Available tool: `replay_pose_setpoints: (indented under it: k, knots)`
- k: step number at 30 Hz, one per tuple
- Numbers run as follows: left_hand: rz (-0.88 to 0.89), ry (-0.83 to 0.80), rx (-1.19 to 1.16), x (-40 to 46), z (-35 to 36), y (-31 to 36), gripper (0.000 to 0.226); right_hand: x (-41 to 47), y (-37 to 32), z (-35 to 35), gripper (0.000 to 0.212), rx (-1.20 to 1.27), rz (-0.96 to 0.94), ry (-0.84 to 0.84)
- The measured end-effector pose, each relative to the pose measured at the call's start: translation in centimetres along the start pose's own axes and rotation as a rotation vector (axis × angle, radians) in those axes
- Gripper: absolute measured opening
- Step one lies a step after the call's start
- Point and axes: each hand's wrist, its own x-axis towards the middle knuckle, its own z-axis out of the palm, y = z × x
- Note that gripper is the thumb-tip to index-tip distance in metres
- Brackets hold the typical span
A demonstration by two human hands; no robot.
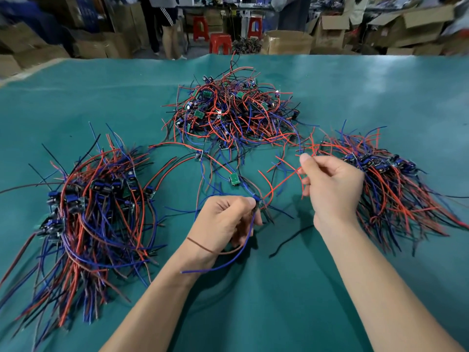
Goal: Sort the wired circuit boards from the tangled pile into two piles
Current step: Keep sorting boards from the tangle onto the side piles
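Keep left hand [225,219] pinched on the blue-capped board [256,199], right hand [330,184] pinched on red wire [284,181], and draw apart slowly, clear of tangled pile [233,113].

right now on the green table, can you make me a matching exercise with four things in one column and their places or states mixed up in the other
Things
1. tangled pile
2. left sorted pile
3. left hand
4. right hand

Places or states
A. pinches a red wire
B. far centre of the table
C. grips a small board with a blue wire hanging
D. near left of the table

Pairs: 1-B, 2-D, 3-C, 4-A
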Motion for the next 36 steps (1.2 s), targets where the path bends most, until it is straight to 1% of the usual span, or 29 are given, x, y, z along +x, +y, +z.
replay_pose_setpoints:
  k: [3, 5, 6, 8, 9, 10, 11, 12, 13, 16, 17, 18, 19, 20, 22, 24, 28, 31, 33, 36]
  knots:
    - [-0.025, -0.01, 0.002, -0.1, 0.2, 0.1, 0.036, 0.8, 0.4, -0.3, 0.026, 0.022, 0.008, 0.079]
    - [-0.031, 0.004, -0.009, -0.1, 0.2, 0.3, 0.037, 1.2, 0.3, -0.6, 0.023, 0.076, 0.04, 0.105]
    - [-0.034, 0.022, -0.018, -0.1, 0.1, 0.4, 0.037, 1.6, 0.3, -1.0, 0.022, 0.12, 0.074, 0.146]
    - [-0.046, 0.073, -0.077, 0.1, -0.3, 0.5, 0.038, 2.7, -0.2, -2.1, 0.024, 0.234, 0.154, 0.265]
    - [-0.049, 0.094, -0.122, 0.2, -0.4, 0.4, 0.039, 3.1, -0.3, -2.7, 0.025, 0.258, 0.178, 0.302]
    - [-0.048, 0.103, -0.155, 0.4, -0.6, 0.3, 0.04, 3.2, -0.4, -3.1, 0.025, 0.239, 0.189, 0.296]
    - [-0.042, 0.103, -0.164, 0.5, -0.6, 0.1, 0.039, 2.9, -0.5, -3.0, 0.025, 0.196, 0.194, 0.241]
    - [-0.029, 0.104, -0.156, 0.6, -0.5, 0.0, 0.035, 2.2, -0.7, -2.7, 0.023, 0.148, 0.199, 0.13]
    - [-0.011, 0.112, -0.138, 0.7, -0.5, -0.3, 0.032, 1.2, -0.8, -1.9, 0.02, 0.104, 0.215, -0.028]
    - [0.017, 0.135, -0.033, 0.7, -0.5, -0.7, 0.028, -2.3, -1.2, 1.0, 0.013, 0.022, 0.265, -0.585]
    - [0.022, 0.13, 0.011, 0.7, -0.6, -0.8, 0.028, -3.2, -1.1, 1.7, 0.013, -0.007, 0.233, -0.708]
    - [0.026, 0.117, 0.048, 0.6, -0.6, -0.8, 0.028, -4.0, -0.8, 2.2, 0.013, -0.044, 0.179, -0.767]
    - [0.025, 0.099, 0.071, 0.6, -0.6, -0.7, 0.028, -4.5, -0.7, 2.4, 0.014, -0.077, 0.126, -0.766]
    - [0.019, 0.078, 0.081, 0.5, -0.6, -0.6, 0.027, -4.6, -0.5, 2.5, 0.014, -0.088, 0.089, -0.731]
    - [0.015, 0.039, 0.082, 0.3, -0.4, -0.5, 0.026, -4.6, -0.5, 2.2, 0.017, -0.053, 0.071, -0.675]
    - [0.012, 0.021, 0.072, 0.2, -0.4, -0.4, 0.026, -4.4, -0.5, 1.9, 0.021, -0.049, 0.055, -0.663]
    - [0.002, -0.045, 0.054, 0.0, -0.5, -0.1, 0.024, -4.1, -1.0, 1.5, 0.018, -0.077, -0.042, -0.654]
    - [-0.015, -0.145, 0.061, -0.3, -0.6, 0.3, 0.021, -2.8, -1.4, 0.8, 0.016, -0.014, -0.033, -0.484]
    - [-0.014, -0.191, 0.079, -0.4, -0.5, 0.4, 0.02, -2.4, -1.6, 0.5, 0.016, -0.011, -0.025, -0.432]
    - [-0.026, -0.235, 0.111, -0.4, -0.5, 0.5, 0.019, -1.9, -2.1, 0.0, 0.014, 0.038, 0.046, -0.37]
